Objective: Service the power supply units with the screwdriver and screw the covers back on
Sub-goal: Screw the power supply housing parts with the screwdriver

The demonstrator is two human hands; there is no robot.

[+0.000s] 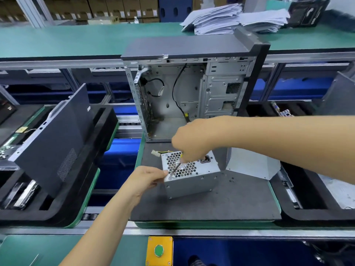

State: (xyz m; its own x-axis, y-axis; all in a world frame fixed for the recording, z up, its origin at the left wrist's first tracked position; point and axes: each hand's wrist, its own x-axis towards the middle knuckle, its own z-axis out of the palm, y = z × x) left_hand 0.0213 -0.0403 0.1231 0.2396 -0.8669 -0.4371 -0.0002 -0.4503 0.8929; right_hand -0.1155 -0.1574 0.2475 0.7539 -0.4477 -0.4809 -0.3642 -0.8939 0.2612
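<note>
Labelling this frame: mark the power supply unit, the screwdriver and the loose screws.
power supply unit [192,181]: head view, front side wall.
screwdriver [175,169]: head view, shaft above the grille.
loose screws [231,179]: head view, on the mat.

I see bare room on the dark foam mat toward me and to the right of the power supply unit, with only a few loose screws lying there. Behind the unit the open computer case walls off the far side, and a grey metal cover stands close on the right. My left hand and right hand, gripping the screwdriver, crowd its left edge and top.
</note>
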